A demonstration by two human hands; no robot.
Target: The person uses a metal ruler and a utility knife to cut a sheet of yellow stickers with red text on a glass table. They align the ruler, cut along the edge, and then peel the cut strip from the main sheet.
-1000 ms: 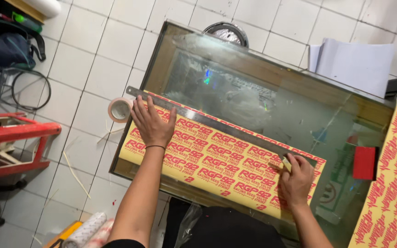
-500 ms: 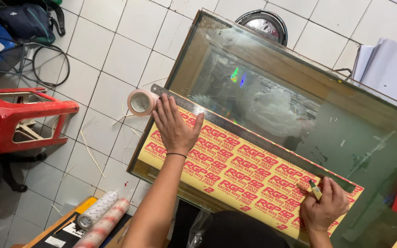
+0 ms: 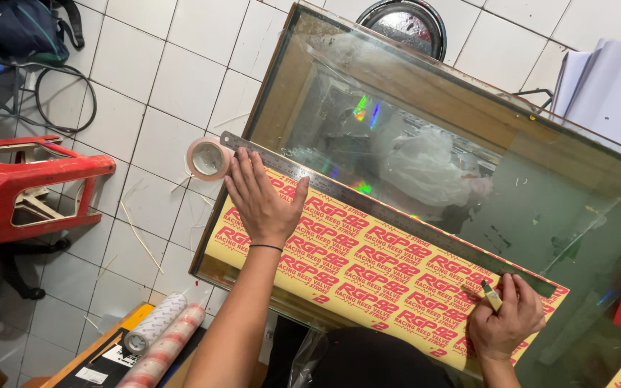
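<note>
While the left hand (image 3: pixel 261 202) presses flat on the long steel ruler (image 3: pixel 389 215), the right hand (image 3: pixel 504 323) grips a small cutter (image 3: pixel 490 294); keep the ruler pinned on the yellow red-printed sticker sheet (image 3: pixel 375 276)

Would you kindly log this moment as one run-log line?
left hand: flat on metal ruler | right hand: holds small cutter at ruler edge | yellow printed sheet on glass table

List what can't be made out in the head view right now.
- Tool in the right hand: only a thin tip shows; the grip covers the rest, so its kind is unclear.
- Sticker sheet: near edge hidden behind the person's dark clothing.
- Metal ruler: part lies under the left hand.
- Glass tabletop: right side cut off by the frame; reflections blur what's below.
</note>
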